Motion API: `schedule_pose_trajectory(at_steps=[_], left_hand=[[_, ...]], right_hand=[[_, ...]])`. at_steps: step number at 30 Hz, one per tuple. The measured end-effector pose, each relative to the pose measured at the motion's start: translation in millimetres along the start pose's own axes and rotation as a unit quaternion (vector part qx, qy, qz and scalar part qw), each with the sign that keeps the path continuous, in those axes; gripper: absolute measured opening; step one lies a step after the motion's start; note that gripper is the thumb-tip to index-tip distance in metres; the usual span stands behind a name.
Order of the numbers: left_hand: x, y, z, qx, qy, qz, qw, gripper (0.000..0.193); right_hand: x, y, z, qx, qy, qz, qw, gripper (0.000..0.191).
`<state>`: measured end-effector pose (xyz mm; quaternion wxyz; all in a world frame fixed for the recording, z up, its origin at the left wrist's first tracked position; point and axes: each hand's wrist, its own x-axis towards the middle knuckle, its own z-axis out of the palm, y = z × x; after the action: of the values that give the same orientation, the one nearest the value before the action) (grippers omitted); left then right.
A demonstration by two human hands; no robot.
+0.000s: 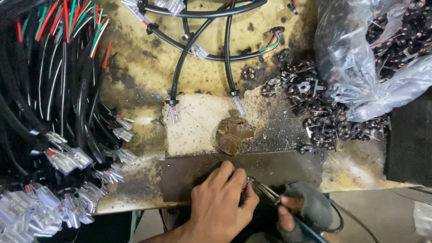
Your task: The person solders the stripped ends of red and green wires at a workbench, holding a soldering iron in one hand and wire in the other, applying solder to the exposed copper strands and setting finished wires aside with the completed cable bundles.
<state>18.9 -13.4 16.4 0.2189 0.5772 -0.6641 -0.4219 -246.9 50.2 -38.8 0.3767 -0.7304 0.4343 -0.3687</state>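
Observation:
My left hand is bare and curled at the bench's near edge, pinching a small part with red and green wire ends between its fingertips. My right hand, in a dark fingerless glove, grips a thin metal-tipped tool whose tip points at that part. Both hands hover over a dark metal plate. Just beyond lies a round brown pad on a pale, crumbly patch.
A big bundle of black cables with clear connectors fills the left side. More cables lie at the bench's far side. Small black round parts spill from a clear plastic bag at the right.

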Motion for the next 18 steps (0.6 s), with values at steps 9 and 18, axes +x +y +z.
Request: schedule_pose_trajectory(at_steps=[9,18], left_hand=[[1,0,0,0.013,-0.002,0.021,1.0,0.02],[2,-1,-4,0.012,-0.03,0.015,0.999,0.019]], right_hand=[[18,-18,22,-0.03,0.152,0.009,0.988,0.018],[-16,3,-14,0.189,-0.071,0.357,0.912,0.021]])
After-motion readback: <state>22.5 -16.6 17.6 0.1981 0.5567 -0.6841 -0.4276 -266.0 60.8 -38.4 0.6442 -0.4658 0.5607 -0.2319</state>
